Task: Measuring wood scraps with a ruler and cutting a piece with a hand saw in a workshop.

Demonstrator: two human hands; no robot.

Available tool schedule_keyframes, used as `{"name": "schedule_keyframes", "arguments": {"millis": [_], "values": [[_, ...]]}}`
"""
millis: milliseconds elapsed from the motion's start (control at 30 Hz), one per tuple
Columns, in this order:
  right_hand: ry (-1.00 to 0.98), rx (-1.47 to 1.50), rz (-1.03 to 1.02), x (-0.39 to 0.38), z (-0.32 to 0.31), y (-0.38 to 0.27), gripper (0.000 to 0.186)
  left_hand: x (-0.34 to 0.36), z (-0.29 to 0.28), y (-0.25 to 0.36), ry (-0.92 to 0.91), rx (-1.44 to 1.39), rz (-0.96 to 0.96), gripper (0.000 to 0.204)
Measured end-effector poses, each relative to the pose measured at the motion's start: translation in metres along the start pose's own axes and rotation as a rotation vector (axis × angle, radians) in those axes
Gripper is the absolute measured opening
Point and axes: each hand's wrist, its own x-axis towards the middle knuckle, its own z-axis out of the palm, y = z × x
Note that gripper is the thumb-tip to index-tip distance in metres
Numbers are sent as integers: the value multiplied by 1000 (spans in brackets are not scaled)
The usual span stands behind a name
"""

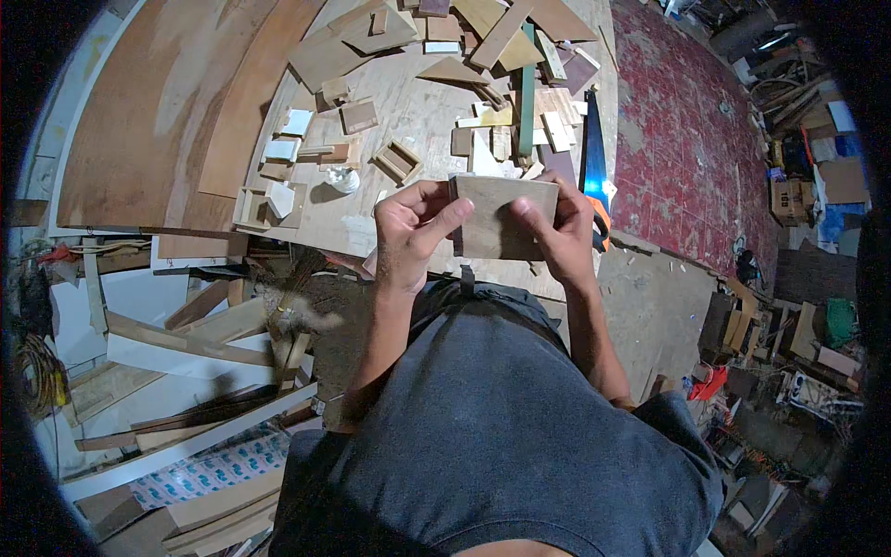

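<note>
Both hands hold a small rectangular piece of wood [504, 226] up in front of my waist, at the table's near edge. My left hand [415, 227] grips its left end, thumb lying on the near face. On the opposite end my right hand [563, 230] is closed, its thumb pressed on the same face. A dark strip runs down the left side of the piece. The fingers behind it are mostly hidden. Just right of my right hand lies a handsaw [595, 153] with an orange handle, partly covered by that hand.
The plywood table [357, 223] carries a small wooden frame [398, 161], a crumpled white item [343, 179], a long green strip [528, 102] and several offcuts. Large wooden panels [153, 111] lie at left. Boards [186, 343] are piled below them; clutter lines the right side.
</note>
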Motion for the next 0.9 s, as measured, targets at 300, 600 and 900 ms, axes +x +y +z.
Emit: {"name": "schedule_keyframes", "arguments": {"millis": [300, 600, 900], "values": [[-103, 556, 217, -2, -11, 2, 30, 3, -13, -10, 91, -194, -34, 17], [7, 124, -18, -3, -5, 4, 20, -4, -16, 3, 34, 163, 168, 30], [132, -539, -805, -4, -2, -5, 32, -12, -31, -5, -182, -74, 92, 75]]}}
